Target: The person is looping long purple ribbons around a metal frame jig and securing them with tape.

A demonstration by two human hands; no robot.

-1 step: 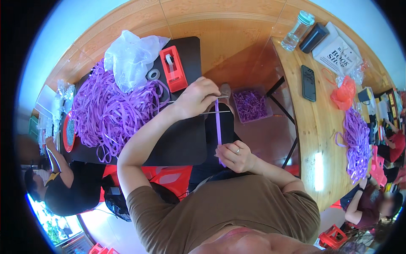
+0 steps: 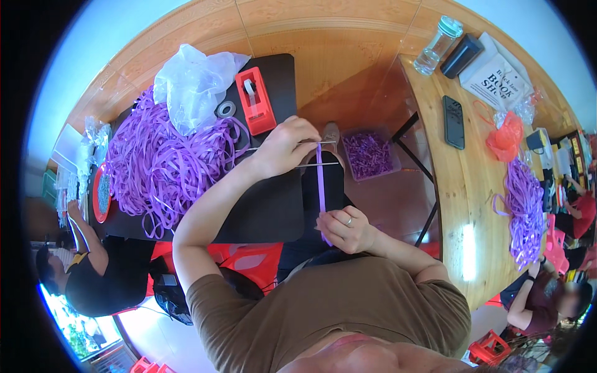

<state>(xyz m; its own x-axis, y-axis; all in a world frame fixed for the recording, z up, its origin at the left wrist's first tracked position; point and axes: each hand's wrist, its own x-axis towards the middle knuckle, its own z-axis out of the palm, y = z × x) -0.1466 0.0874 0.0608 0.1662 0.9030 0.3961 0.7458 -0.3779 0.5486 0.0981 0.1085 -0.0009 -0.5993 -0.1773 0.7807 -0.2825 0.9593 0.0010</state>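
My left hand (image 2: 287, 148) is closed at the edge of the dark table, its fingertips pinching the upper end of a purple ribbon (image 2: 321, 180) beside two thin metal rods (image 2: 320, 165). The ribbon crosses the rods and runs down, taut, to my right hand (image 2: 343, 230). That hand, with a ring on one finger, is closed round the lower part of the ribbon, and a short tail shows below it. Left of my left hand lies a big heap of purple ribbons (image 2: 168, 165).
On the dark table (image 2: 261, 211) are a red tape dispenser (image 2: 255, 102), a tape roll (image 2: 226, 109), a clear plastic bag (image 2: 193, 87) and a red dish (image 2: 101, 199). A bin of purple pieces (image 2: 368, 154) stands below. The wooden table (image 2: 454, 205) holds a phone (image 2: 453, 122) and a bottle (image 2: 437, 46).
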